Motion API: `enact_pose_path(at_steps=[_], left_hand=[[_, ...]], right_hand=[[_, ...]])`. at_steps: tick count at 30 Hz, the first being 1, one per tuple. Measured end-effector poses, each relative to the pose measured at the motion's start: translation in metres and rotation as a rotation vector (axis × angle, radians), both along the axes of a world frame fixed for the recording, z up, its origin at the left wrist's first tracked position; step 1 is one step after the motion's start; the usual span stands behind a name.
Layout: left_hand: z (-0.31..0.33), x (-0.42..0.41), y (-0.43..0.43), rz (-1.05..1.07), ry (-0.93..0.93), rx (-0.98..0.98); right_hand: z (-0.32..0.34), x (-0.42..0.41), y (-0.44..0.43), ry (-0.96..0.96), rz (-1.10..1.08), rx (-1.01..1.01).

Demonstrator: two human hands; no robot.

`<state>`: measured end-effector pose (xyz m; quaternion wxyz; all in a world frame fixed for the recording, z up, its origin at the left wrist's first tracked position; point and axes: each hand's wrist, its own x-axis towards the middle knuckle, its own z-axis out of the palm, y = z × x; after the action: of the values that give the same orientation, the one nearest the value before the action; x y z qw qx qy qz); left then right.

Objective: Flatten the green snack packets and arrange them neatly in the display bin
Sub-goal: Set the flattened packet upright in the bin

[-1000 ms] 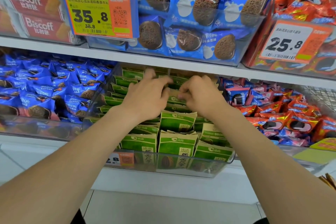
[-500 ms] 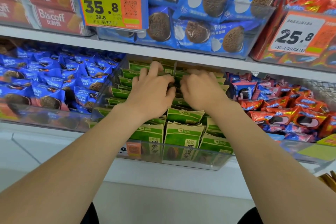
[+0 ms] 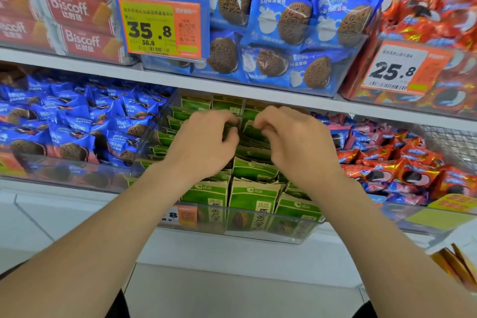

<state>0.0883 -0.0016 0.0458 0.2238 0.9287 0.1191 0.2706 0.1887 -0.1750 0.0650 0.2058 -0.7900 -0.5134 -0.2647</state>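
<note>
Several green snack packets (image 3: 254, 195) stand in rows inside a clear display bin (image 3: 268, 230) on the lower shelf. Both hands reach into the middle of the bin, side by side. My left hand (image 3: 204, 144) has its fingers curled and pinches the top edge of a green packet in the middle row. My right hand (image 3: 291, 142) does the same on a packet just to the right. The packets under the hands are mostly hidden. The front row stands upright against the bin's front wall.
Blue cookie packets (image 3: 77, 124) fill the bin to the left, red and blue ones (image 3: 402, 162) the bin to the right. The upper shelf (image 3: 232, 88) hangs low over the bin's back, bearing Biscoff boxes (image 3: 77, 23), blue cookie packs and price tags (image 3: 160, 28).
Both hands have gone from lying flat on the packets to curled fingers that pinch packet tops near the middle. The camera has tilted slightly.
</note>
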Motion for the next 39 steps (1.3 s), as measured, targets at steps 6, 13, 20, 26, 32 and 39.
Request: enact_pose_path(at_steps=[6, 13, 20, 26, 32, 39], left_hand=[[0.017, -0.026, -0.038, -0.119, -0.293, -0.05], [0.034, -0.047, -0.059, 0.013, -0.466, -0.079], [0.025, -0.047, -0.065, 0.055, -0.336, -0.651], [0.028, -0.06, -0.082, -0.047, -0.311, -0.633], [0.024, -0.068, -0.1, -0.19, -0.263, -0.843], [0.03, -0.065, -0.097, -0.208, -0.256, -0.621]], right_hand=[[0.02, -0.037, -0.017, 0.109, 0.041, 0.425], [0.044, -0.079, -0.018, 0.716, 0.157, 0.785], [0.033, -0.098, -0.023, 1.485, 0.217, 0.866], [0.023, -0.099, -0.027, 1.177, 0.111, 0.682], [0.018, -0.093, -0.033, 1.124, 0.071, 0.575], [0.013, -0.084, -0.033, 0.965, 0.098, 0.564]])
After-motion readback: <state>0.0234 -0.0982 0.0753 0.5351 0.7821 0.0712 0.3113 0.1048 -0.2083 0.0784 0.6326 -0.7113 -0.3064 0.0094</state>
